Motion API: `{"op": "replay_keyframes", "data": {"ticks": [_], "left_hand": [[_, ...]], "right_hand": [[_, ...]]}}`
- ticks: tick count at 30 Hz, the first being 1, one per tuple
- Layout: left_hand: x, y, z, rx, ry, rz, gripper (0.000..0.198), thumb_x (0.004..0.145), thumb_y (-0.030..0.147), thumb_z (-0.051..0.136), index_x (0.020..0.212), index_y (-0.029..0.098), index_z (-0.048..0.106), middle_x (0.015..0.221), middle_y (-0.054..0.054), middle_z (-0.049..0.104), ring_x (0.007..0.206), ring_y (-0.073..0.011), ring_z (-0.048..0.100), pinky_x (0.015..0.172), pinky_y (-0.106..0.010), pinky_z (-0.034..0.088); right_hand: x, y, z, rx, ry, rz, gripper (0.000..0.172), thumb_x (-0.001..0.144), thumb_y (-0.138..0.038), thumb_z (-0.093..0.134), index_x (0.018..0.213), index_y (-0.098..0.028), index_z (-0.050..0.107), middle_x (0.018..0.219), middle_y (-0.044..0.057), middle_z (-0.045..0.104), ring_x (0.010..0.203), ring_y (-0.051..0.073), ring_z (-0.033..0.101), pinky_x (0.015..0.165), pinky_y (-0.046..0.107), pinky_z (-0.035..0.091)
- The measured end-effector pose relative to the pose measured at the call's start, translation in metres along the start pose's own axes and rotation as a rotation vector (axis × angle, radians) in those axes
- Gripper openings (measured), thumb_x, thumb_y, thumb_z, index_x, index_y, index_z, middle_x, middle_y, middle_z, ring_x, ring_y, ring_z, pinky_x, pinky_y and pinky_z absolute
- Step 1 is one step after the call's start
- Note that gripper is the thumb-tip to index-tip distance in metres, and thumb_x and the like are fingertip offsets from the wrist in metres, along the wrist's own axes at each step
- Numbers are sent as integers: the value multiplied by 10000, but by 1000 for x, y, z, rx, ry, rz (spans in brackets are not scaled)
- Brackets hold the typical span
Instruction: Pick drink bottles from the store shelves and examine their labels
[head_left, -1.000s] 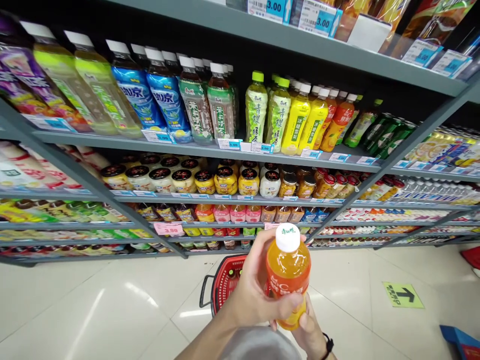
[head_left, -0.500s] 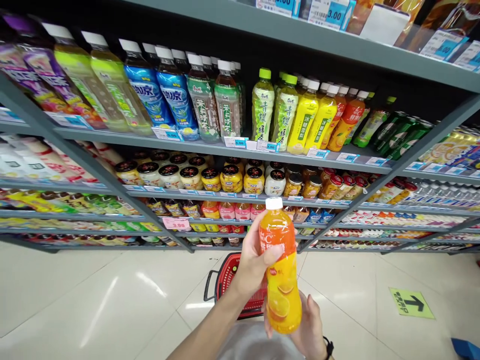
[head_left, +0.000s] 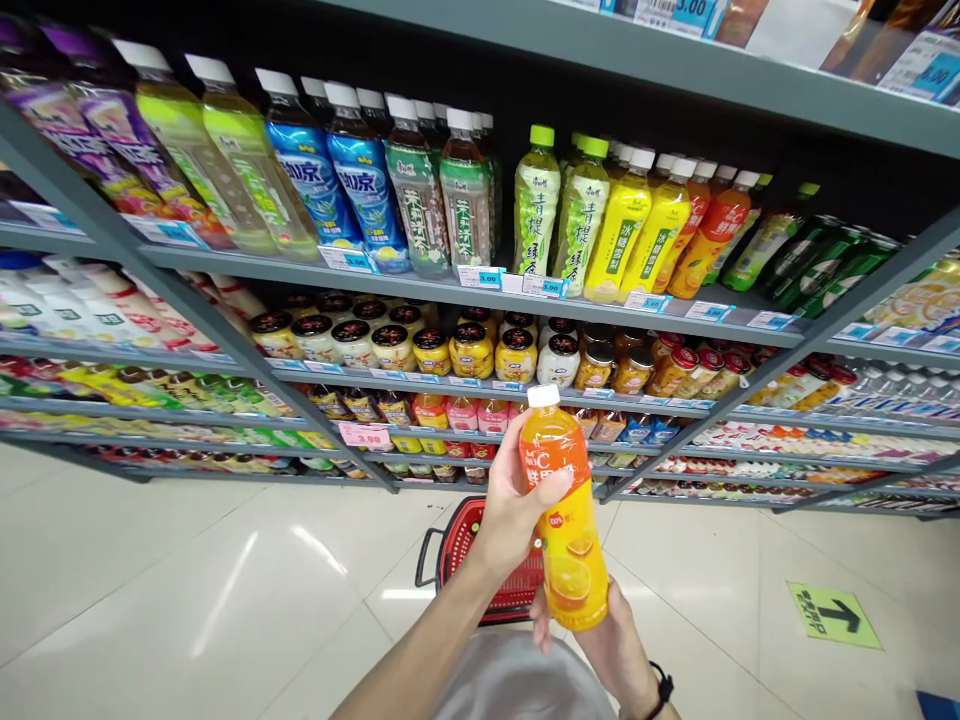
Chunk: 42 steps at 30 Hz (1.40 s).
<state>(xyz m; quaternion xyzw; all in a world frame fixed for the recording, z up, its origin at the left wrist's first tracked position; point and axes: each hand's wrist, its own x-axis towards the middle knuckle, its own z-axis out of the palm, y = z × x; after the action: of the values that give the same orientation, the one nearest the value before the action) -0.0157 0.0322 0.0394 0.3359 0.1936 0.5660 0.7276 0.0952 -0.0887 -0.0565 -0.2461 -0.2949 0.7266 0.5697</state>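
An orange juice bottle [head_left: 571,560] with a white cap and an orange-and-yellow label is held up in front of me, tilted slightly. My left hand [head_left: 517,505] is wrapped round its upper half, the thumb lying across the label. Low down, my right hand [head_left: 611,640] cups the base from behind, with some of its fingers hidden by the bottle. Beneath the bottle, a red shopping basket [head_left: 459,540] with a black handle stands on the floor, partly covered by my left forearm.
Ahead are grey shelves [head_left: 465,300] with bottled drinks, such as green tea bottles [head_left: 537,205], and rows of jars [head_left: 471,350]. Price tags line the shelf edges. A yellow-green arrow sign [head_left: 834,615] lies on the tiled floor [head_left: 697,600] at the right.
Both hands have raised the bottle slightly and turned it a little, so its label faces differently. The shelves have shifted slightly to the right in view.
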Motion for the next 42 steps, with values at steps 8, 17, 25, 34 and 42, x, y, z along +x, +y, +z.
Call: {"op": "replay_keyframes", "data": {"ticks": [8,17,25,34,42], "left_hand": [[-5,3,0,-18,-44,-14,730,773,369,917,1399,274,554,1299,-99,723,897,-204,771,777,-294,627],[-5,12,2,-65,-111,46,626,819,298,883,1398,326,648,1325,-38,731,1168,-175,711,981,-254,583],[-5,9,5,-10,-88,70,642,816,327,898,1404,310,641,1329,-71,702,1141,-196,703,958,-273,591],[-1,-1,-8,-35,72,-8,663,772,389,935,1343,262,623,1160,-45,751,920,-144,727,817,-232,608],[4,2,-9,-27,164,-41,669,741,420,940,1311,246,636,1110,-50,771,870,-182,752,830,-291,614]], "right_hand": [[-2,-8,6,-18,33,55,756,895,-824,594,1107,-124,784,896,147,780,667,220,691,671,341,521],[-5,-7,7,113,22,114,980,803,-980,483,1133,-110,792,808,164,794,588,222,697,527,272,438],[-11,-21,13,28,61,203,1035,764,-1037,403,1118,-149,801,782,149,799,563,244,691,563,312,431],[-15,-23,-2,-127,-69,225,1150,634,-1121,264,1026,-192,818,800,163,800,629,285,717,619,375,486],[-12,-21,1,-205,65,83,937,762,-1024,430,1017,-200,797,773,142,773,683,315,726,674,460,585]]}}
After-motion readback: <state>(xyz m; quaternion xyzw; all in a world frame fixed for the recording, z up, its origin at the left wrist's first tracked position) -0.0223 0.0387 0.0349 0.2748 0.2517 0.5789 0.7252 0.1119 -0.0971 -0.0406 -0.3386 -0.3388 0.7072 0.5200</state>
